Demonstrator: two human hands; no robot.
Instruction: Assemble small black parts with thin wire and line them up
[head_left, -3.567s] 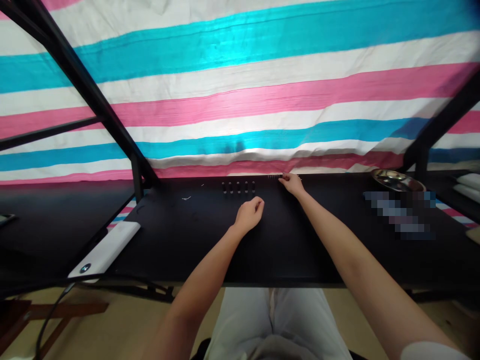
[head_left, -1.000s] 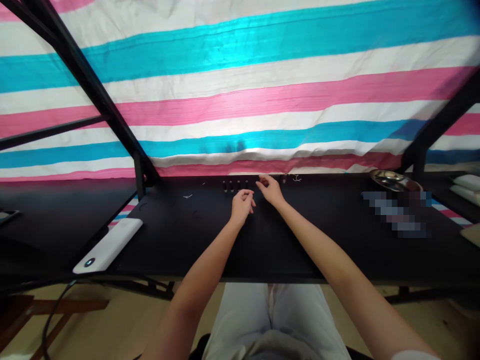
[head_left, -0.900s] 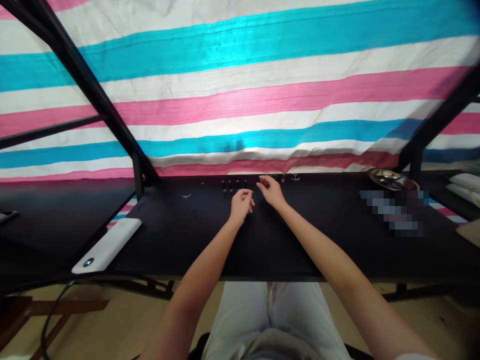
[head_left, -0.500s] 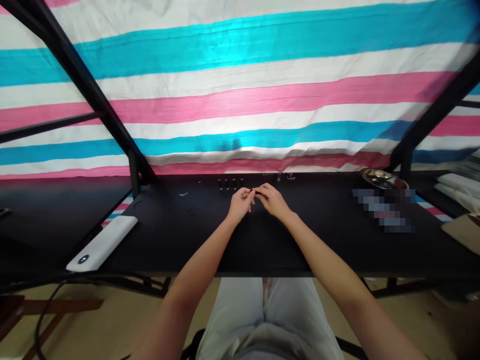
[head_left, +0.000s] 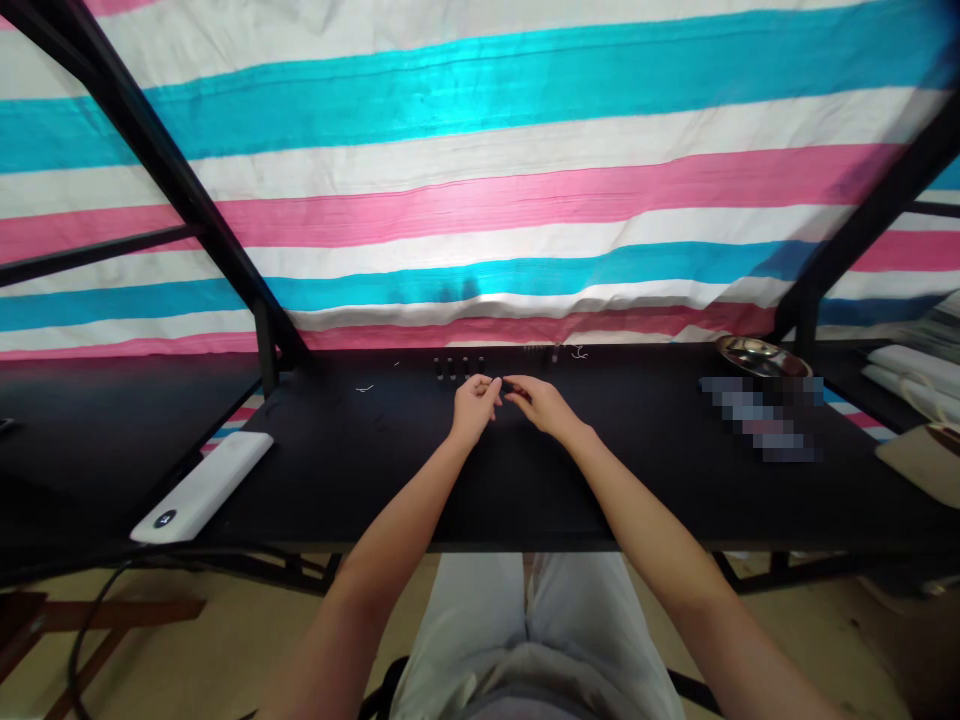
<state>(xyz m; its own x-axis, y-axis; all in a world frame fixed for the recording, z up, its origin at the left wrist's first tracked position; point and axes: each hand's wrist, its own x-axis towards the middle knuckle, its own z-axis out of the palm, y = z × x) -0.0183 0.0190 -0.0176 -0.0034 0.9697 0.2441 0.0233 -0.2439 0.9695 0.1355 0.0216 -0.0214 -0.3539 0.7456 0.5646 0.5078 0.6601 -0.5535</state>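
Observation:
Over the middle of the black table, my two hands meet at the fingertips. A small dark piece shows between them; it is too small to name. My right hand pinches it between thumb and fingers. My left hand is closed too, its thumb and fingers pressed together at the piece's left side. Just beyond my left hand, several small dark cylinders with pale ends stand in a row.
Small pieces and white scraps lie at the table's back edge. A shiny metal dish sits right, behind a blurred patch. A long white device lies left. Black frame bars slope up before a striped sheet.
My hands have shifted slightly apart at the fingertips, and more of the dark piece shows between them. The whole view has moved a little.

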